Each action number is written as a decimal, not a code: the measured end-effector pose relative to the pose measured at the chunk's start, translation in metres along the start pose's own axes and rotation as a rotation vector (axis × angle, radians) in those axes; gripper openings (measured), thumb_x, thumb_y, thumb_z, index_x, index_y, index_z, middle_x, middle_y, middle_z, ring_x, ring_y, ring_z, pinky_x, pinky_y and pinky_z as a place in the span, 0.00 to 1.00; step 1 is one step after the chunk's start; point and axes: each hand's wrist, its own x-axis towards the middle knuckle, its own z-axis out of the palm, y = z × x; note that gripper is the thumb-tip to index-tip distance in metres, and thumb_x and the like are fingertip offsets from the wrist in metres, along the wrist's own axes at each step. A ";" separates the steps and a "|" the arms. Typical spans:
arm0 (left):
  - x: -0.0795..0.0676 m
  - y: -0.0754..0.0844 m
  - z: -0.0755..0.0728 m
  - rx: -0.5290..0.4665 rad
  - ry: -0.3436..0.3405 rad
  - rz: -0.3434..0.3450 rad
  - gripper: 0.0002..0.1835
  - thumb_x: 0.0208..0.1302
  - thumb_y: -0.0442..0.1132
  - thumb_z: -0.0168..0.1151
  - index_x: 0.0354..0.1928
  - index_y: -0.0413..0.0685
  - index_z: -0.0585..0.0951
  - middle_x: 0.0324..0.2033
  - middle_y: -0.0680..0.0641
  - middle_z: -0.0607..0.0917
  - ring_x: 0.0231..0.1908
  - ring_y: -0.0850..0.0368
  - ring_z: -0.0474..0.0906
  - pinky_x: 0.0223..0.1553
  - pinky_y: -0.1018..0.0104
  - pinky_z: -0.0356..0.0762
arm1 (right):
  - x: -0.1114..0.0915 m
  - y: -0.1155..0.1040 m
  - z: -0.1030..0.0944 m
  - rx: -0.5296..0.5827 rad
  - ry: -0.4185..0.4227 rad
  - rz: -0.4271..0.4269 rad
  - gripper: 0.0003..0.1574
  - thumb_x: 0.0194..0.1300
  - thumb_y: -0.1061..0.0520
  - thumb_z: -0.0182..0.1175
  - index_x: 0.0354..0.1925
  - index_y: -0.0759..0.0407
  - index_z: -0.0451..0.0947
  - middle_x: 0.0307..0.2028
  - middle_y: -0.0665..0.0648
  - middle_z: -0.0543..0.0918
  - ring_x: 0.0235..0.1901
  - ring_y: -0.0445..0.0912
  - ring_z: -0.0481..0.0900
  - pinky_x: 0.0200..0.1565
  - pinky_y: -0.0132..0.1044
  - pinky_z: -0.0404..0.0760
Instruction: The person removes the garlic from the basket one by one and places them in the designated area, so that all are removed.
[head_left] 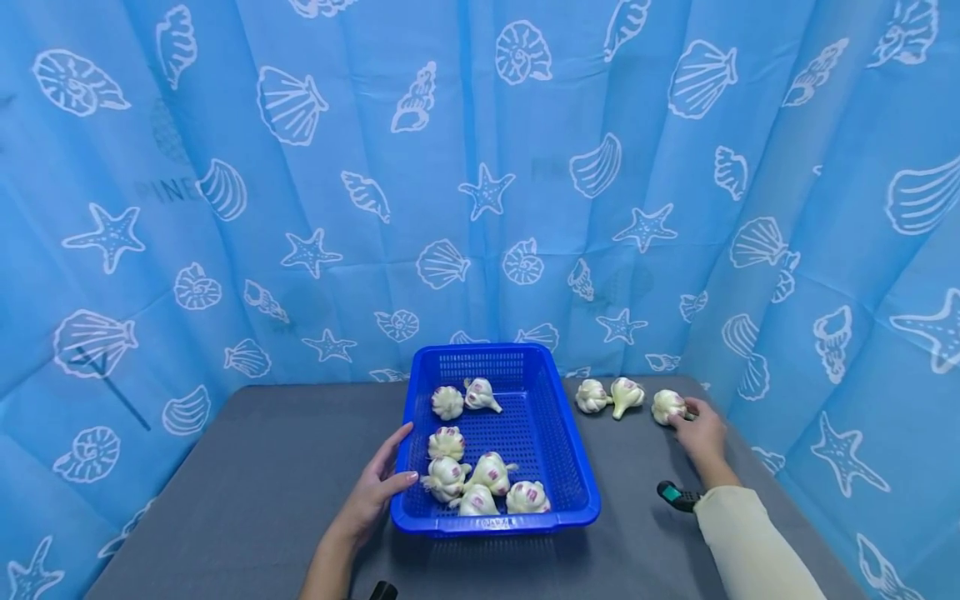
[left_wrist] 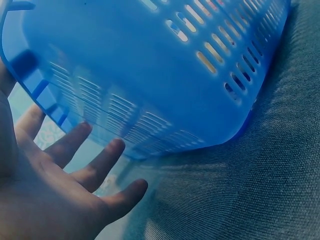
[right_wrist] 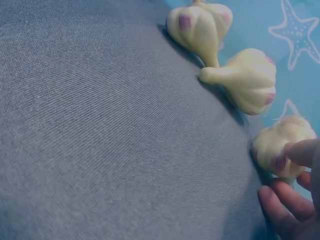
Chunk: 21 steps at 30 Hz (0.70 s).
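A grey cloth covers the table (head_left: 262, 483), and a blue curtain (head_left: 480, 133) printed with white shells and starfish hangs behind its far edge and along its left and right sides. A blue basket (head_left: 557, 442) stands mid-table, reaching back towards the far edge, with seven garlic bulbs (head_left: 491, 473) inside. Two loose bulbs (head_left: 627, 393) lie by the far edge, right of the basket; a third bulb (head_left: 666, 406), near the far right corner, is pinched between the thumb and fingers of the right hand (head_left: 701, 429). The left hand (head_left: 367, 492) rests at the basket's left side, thumb at the rim. Only the left wrist view shows its fingers spread well apart, and the slotted outer wall beside them. The left thumb is mostly cut off there, the right hand is cut by the edge of its own wrist view, and lettering (head_left: 495, 524) on the basket's near rim is too small to read
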 end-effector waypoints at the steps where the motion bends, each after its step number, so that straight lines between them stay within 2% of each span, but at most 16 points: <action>1: 0.000 0.000 0.000 0.003 0.000 0.001 0.37 0.67 0.39 0.58 0.75 0.60 0.56 0.73 0.37 0.52 0.68 0.34 0.56 0.61 0.38 0.63 | 0.000 0.001 0.001 -0.002 0.010 0.008 0.31 0.68 0.62 0.57 0.64 0.75 0.62 0.59 0.77 0.69 0.48 0.65 0.77 0.35 0.44 0.83; 4: 0.000 0.000 0.000 -0.001 0.003 0.001 0.37 0.67 0.39 0.58 0.75 0.61 0.56 0.73 0.37 0.53 0.68 0.34 0.56 0.61 0.38 0.63 | 0.001 0.001 0.003 0.034 0.037 0.038 0.31 0.67 0.64 0.56 0.65 0.75 0.62 0.59 0.77 0.69 0.50 0.66 0.76 0.35 0.43 0.84; 10: -0.001 0.002 -0.001 -0.002 0.010 0.001 0.37 0.66 0.39 0.58 0.75 0.61 0.57 0.73 0.37 0.53 0.68 0.34 0.56 0.61 0.38 0.63 | 0.004 -0.001 0.010 0.212 0.040 0.101 0.33 0.65 0.70 0.56 0.67 0.75 0.59 0.61 0.77 0.67 0.53 0.66 0.74 0.26 0.27 0.80; 13: -0.001 0.002 -0.001 -0.005 0.014 0.006 0.37 0.66 0.39 0.59 0.74 0.61 0.57 0.73 0.37 0.53 0.68 0.34 0.56 0.61 0.38 0.63 | 0.004 0.000 0.013 0.237 0.036 0.119 0.34 0.65 0.71 0.56 0.67 0.75 0.59 0.62 0.77 0.67 0.54 0.65 0.74 0.26 0.24 0.79; 17: -0.001 0.002 0.000 0.001 0.017 0.000 0.37 0.66 0.39 0.59 0.74 0.62 0.57 0.73 0.37 0.53 0.68 0.34 0.56 0.61 0.38 0.63 | 0.003 0.001 0.015 0.178 0.033 0.105 0.33 0.66 0.68 0.57 0.67 0.73 0.61 0.62 0.76 0.68 0.57 0.65 0.72 0.43 0.41 0.81; 20: 0.000 0.002 0.000 0.008 0.012 -0.007 0.37 0.67 0.40 0.59 0.75 0.61 0.57 0.73 0.37 0.53 0.68 0.34 0.57 0.61 0.38 0.63 | 0.003 0.001 0.016 0.148 0.033 0.094 0.32 0.66 0.65 0.57 0.66 0.72 0.62 0.62 0.75 0.69 0.60 0.65 0.68 0.54 0.53 0.74; 21: 0.000 0.002 0.001 0.010 0.010 -0.008 0.37 0.67 0.40 0.58 0.75 0.61 0.56 0.73 0.37 0.53 0.68 0.34 0.57 0.61 0.38 0.63 | 0.003 0.002 0.016 0.148 0.032 0.094 0.33 0.66 0.65 0.57 0.66 0.72 0.62 0.62 0.74 0.69 0.60 0.65 0.68 0.55 0.54 0.73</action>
